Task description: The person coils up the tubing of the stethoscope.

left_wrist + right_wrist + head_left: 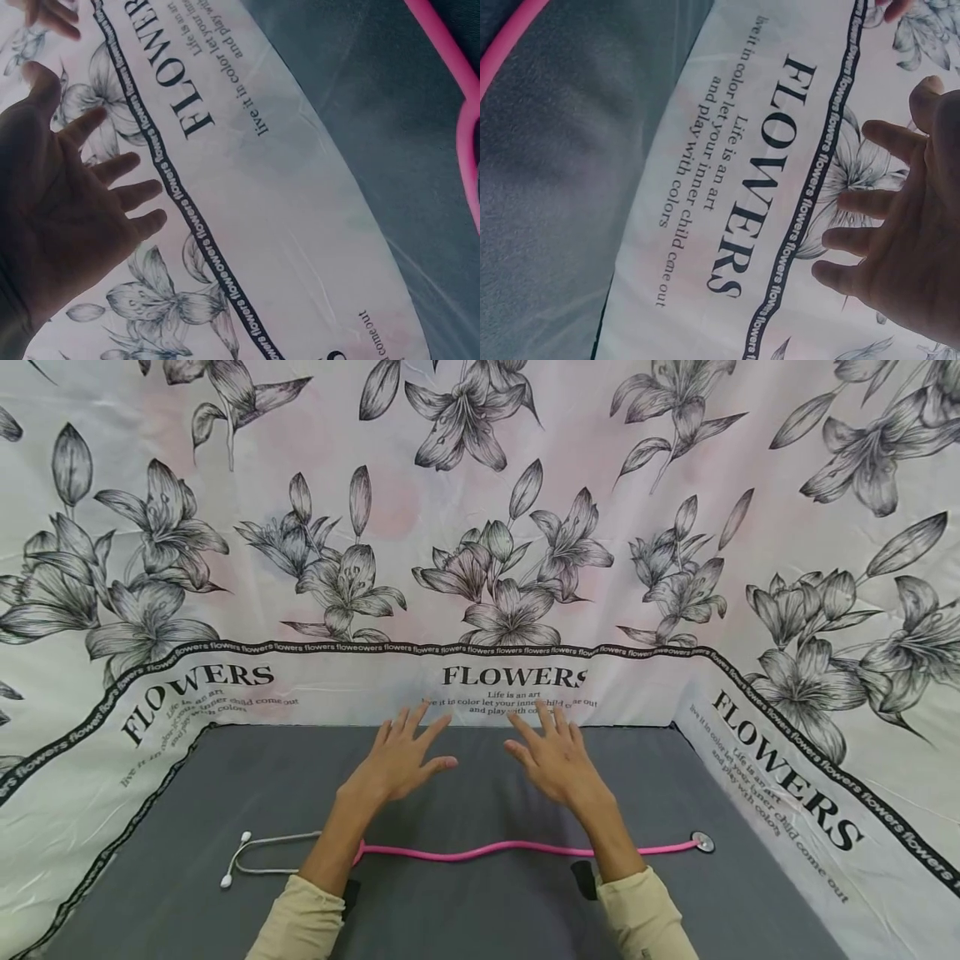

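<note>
A pink stethoscope (480,852) lies stretched from left to right across the grey table. Its metal ear tubes with white tips (246,837) point left, and the round chest piece (702,842) is at the right end. My left hand (401,760) hovers beyond the tubing with fingers spread, holding nothing. Likewise spread and holding nothing, my right hand (553,760) hovers to its right, a gap between the two. My left forearm hides the joint of ear tubes and tubing; the right one crosses over the tubing near the chest piece. Each wrist view shows its hand's fingers apart.
A grey table surface (480,910) spreads beneath the arms. White cloth (645,693) printed with flowers and lettering rises along the back and both sides. Dark wrist-worn pieces show by both sleeves, one of them a black piece (583,880) at the right.
</note>
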The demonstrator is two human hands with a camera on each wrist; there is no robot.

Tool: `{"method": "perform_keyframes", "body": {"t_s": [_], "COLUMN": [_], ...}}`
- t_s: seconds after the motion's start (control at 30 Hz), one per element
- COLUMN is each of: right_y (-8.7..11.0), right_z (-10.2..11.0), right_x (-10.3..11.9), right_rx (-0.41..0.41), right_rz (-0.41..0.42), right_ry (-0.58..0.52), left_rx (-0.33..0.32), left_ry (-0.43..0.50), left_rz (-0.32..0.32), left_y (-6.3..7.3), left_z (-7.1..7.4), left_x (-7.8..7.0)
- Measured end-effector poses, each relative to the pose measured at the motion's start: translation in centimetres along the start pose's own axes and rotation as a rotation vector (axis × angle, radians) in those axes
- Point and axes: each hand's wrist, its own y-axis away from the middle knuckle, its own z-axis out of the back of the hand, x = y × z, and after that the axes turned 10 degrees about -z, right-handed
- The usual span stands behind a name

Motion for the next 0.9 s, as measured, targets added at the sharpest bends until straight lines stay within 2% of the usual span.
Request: {"method": "perform_keyframes", "body": {"t_s": [0.2, 0.37, 0.57, 0.73, 0.9], "right_y": [0.1, 0.2, 0.3, 0.4, 0.3], "right_z": [-0.3, -0.6, -1.3, -2.2, -3.2], "right_x": [0.4, 1.6, 3.6, 5.6, 7.5], "right_rx": [-0.019, -0.064, -0.065, -0.028, 0.005], "right_rz": [0.069, 0.157, 0.239, 0.302, 0.359], "right_ry": [-0.023, -0.043, -0.077, -0.096, -0.089], "left_rx": [-0.007, -0.031, -0.031, 0.02, 0.13], "left_ry": [0.019, -0.003, -0.023, -0.006, 0.065], "left_rz": [-0.001, 0.011, 0.039, 0.08, 0.105], "left_y": [1.6, 3.9, 6.8, 9.1, 11.2], "left_z": [-0.3, -0.4, 0.2, 0.3, 0.4], "left_x": [1.1, 2.9, 5.3, 7.4, 9.2]}}
